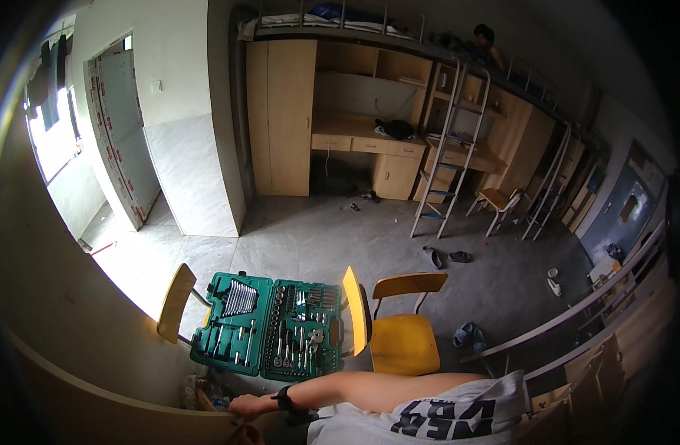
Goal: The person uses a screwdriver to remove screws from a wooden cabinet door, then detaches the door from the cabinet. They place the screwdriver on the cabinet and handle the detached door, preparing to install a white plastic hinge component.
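Dorm room, grey floor (317,237). Open green tool case (269,326) on yellow chairs (399,337). Hand (249,405) at case's 6 o'clock, seemingly curled; hold unclear.

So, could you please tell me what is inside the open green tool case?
The green tool case holds a row of spanners, sockets and other metal tools. What supports it underneath is hidden.

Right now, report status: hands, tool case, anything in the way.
One hand low by clutter, fingers hidden; which hand unclear. Green tool case open across two chairs, untouched. Yellow chair beside it.
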`<state>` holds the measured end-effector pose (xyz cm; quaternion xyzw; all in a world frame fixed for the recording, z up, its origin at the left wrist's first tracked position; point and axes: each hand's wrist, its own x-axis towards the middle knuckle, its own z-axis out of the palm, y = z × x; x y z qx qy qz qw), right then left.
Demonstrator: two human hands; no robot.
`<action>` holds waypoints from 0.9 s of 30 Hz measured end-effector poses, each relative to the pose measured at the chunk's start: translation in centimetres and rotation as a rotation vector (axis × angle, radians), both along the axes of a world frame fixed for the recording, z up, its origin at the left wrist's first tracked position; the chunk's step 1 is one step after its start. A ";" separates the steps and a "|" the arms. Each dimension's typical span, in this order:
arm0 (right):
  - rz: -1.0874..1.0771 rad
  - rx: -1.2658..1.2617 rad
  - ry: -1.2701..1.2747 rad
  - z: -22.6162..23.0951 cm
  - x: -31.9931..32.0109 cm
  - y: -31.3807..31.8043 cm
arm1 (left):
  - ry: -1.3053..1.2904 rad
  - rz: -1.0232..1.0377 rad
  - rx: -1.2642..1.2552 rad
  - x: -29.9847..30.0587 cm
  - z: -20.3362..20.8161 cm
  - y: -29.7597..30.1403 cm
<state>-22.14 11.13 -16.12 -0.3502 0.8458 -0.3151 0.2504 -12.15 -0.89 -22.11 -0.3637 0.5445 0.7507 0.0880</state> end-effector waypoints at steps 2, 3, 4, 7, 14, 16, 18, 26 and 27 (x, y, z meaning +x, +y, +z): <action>0.008 -0.017 0.014 0.1 0.0 0.1 | 0.004 0.001 -0.001 0.2 0.1 0.1; 0.014 -0.022 0.017 0.2 0.0 0.2 | -0.001 0.002 -0.001 0.3 0.1 0.0; 0.016 -0.033 0.016 0.1 0.0 0.2 | 0.000 0.004 -0.001 0.3 0.1 0.1; 0.016 -0.049 0.014 0.1 0.0 0.3 | 0.006 0.003 -0.005 0.6 0.1 0.1; 0.018 -0.024 0.021 -0.1 0.0 0.2 | 0.001 0.012 -0.009 0.6 0.5 0.2; 0.011 -0.032 0.009 0.0 0.1 0.2 | 0.004 0.012 -0.011 0.6 0.5 0.4; 0.007 -0.036 -0.017 0.0 0.2 0.2 | 0.011 0.010 -0.009 0.7 0.4 0.4; -0.024 -0.022 -0.001 0.1 1.4 1.1 | 0.034 0.034 -0.016 1.8 -0.1 0.0; -0.019 -0.030 -0.019 0.0 1.7 1.1 | 0.057 0.030 -0.031 2.0 0.3 0.1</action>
